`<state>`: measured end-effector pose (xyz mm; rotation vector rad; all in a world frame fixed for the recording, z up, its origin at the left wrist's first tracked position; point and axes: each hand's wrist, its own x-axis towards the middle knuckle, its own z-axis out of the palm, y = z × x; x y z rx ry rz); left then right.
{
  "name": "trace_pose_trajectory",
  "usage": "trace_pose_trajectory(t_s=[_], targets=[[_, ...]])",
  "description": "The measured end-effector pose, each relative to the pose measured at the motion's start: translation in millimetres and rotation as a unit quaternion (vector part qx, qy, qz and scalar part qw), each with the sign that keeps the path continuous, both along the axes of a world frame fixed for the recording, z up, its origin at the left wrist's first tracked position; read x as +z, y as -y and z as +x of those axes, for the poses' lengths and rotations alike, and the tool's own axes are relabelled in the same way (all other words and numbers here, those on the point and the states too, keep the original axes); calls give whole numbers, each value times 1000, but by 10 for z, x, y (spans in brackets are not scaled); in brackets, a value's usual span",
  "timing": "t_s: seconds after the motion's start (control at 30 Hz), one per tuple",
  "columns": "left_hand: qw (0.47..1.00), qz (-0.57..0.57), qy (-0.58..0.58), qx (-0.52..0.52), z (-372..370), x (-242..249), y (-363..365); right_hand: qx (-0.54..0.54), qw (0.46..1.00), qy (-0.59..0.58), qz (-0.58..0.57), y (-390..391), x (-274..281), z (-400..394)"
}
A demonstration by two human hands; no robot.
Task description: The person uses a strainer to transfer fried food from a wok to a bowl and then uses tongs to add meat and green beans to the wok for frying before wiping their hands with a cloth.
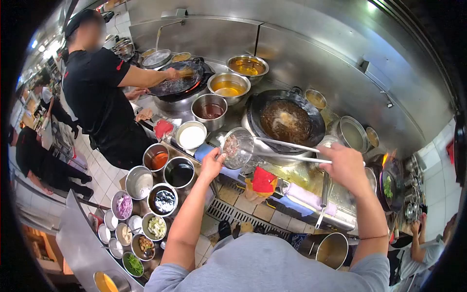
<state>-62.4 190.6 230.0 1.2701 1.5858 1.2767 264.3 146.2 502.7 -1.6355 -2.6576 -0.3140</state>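
My left hand is closed on the near side of a clear-looking bowl, tilted, with pinkish sliced meat inside. My right hand grips two long metal rods, their far ends at the bowl's right side. What the rods end in cannot be made out. Just beyond them, a black wok holds dark bubbling liquid with a pale foamy patch in the middle. A skimmer lies behind my right hand.
Pots of sauce and bowls of cut vegetables stand at left. Oil bowls sit behind. At the left wok a co-worker stirs. Flames rise by the right wok. A red cloth hangs at the front edge.
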Motion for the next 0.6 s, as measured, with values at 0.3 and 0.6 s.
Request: trace_pose_trajectory(t_s=[0.3,0.6], targets=[[987,-73,140,-39,361,45,-172,-33,999,1,-5,142,-40,122],[927,-125,350,-44,422,-16,-223,-210,970,-121,15,-14,-241,864]])
